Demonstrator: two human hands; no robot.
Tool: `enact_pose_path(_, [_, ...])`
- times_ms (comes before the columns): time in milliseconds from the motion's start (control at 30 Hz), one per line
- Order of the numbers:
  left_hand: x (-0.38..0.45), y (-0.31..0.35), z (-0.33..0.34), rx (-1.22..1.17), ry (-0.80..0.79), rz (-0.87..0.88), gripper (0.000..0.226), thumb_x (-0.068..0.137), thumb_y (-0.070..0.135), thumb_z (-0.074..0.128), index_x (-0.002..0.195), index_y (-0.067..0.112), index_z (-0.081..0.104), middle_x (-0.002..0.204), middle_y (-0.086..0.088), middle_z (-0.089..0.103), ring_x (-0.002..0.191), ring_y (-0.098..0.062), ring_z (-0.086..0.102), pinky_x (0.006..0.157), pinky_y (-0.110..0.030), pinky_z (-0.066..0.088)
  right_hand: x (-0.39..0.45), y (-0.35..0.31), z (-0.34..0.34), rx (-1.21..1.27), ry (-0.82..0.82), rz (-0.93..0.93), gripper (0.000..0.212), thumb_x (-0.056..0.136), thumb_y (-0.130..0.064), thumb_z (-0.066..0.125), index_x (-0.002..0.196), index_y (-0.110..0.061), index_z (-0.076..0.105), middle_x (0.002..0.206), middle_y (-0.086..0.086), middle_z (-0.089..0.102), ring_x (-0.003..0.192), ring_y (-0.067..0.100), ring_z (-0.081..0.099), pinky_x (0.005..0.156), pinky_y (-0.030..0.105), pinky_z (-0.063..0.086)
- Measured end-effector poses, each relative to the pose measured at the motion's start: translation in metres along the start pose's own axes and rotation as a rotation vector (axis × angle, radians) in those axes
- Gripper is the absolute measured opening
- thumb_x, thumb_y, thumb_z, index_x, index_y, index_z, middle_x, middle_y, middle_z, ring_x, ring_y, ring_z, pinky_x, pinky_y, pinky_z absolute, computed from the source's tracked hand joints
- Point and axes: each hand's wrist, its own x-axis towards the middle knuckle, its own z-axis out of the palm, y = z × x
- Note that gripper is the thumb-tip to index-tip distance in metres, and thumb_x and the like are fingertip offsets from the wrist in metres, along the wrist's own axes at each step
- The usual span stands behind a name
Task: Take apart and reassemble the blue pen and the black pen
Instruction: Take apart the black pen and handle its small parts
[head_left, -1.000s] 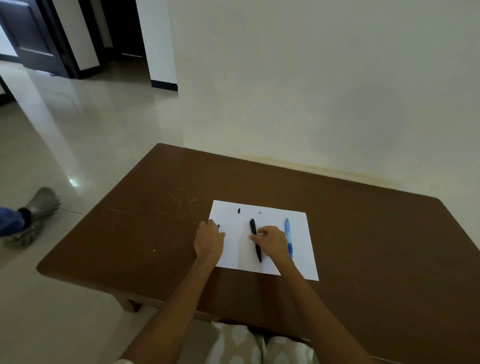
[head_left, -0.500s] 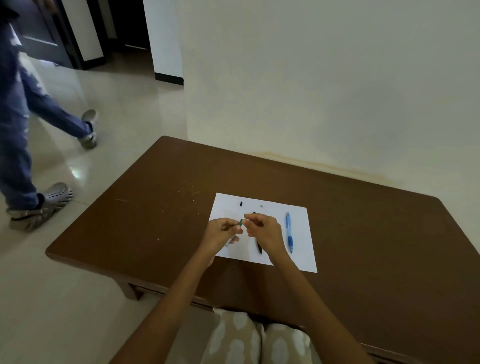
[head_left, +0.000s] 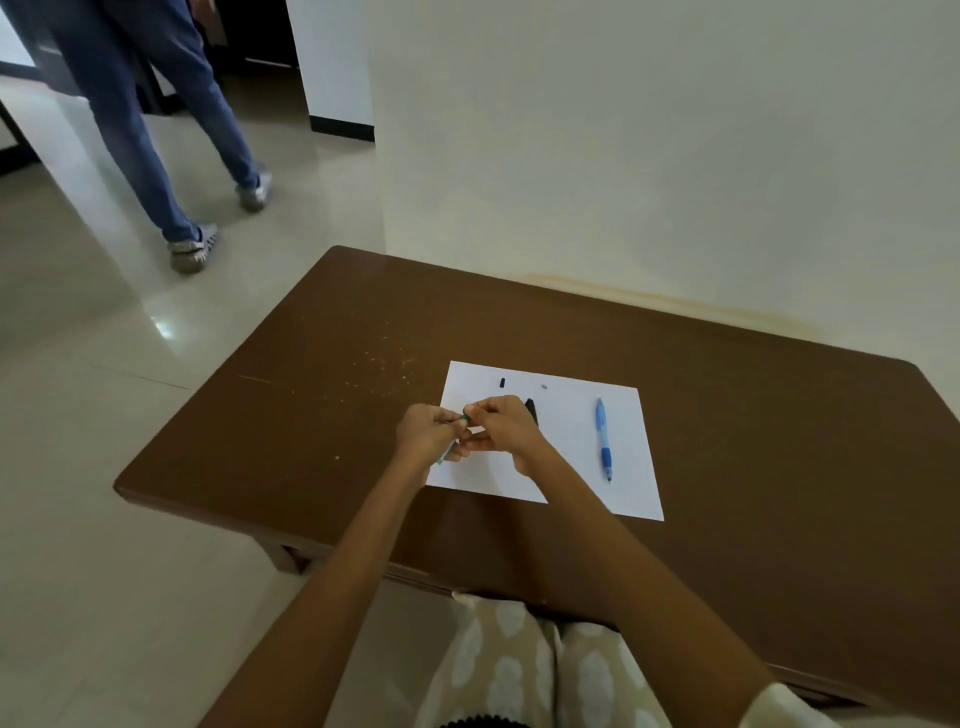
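Observation:
The blue pen (head_left: 602, 439) lies whole on the right part of a white sheet of paper (head_left: 631, 483). The black pen barrel (head_left: 532, 410) rests on the sheet, its near end hidden behind my right hand (head_left: 506, 428). My left hand (head_left: 428, 434) and my right hand meet over the sheet's left edge. Both pinch a thin pen refill (head_left: 466, 417) with a greenish end; its other end sticks out below my left hand. A small black piece (head_left: 502, 383) and a tiny grey piece (head_left: 544, 387) lie near the sheet's far edge.
The sheet lies on a low brown table (head_left: 291, 415) set against a cream wall. Pale crumbs (head_left: 384, 358) dot the table left of the sheet. A person in blue jeans (head_left: 156, 130) walks on the tiled floor at the far left.
My right hand has left the black barrel and joined my left hand, both now pinching the refill above the sheet's left edge. The person in jeans has walked further away.

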Motion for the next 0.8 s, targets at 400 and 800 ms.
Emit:
enact_pose_path(400, [0.003,-0.015,-0.003,-0.294,0.056,-0.144,0.024,0.087,0.003,0.059,0.111,0.008,0.059,0.115,-0.013,0.064,0.067,-0.023,0.068,0.054,-0.024,0.057,0.037,0.009,0.009,-0.570,0.111,-0.121,0.025,0.090,-0.021,0.059,0.102,-0.001,0.068,0.105,0.015,0.068,0.092,0.027,0.065,0.088,0.032,0.052])
enact_pose_path(800, [-0.010,-0.008,-0.015,-0.504,0.025,-0.155,0.020,0.087,0.008,0.060,0.106,0.014,0.058,0.115,-0.011,0.066,0.082,-0.023,0.069,0.067,-0.029,0.055,0.022,0.010,-0.007,-0.379,0.261,-0.117,0.031,0.092,-0.028,0.056,0.102,-0.001,0.068,0.101,0.014,0.070,0.080,0.023,0.065,0.076,0.024,0.050])
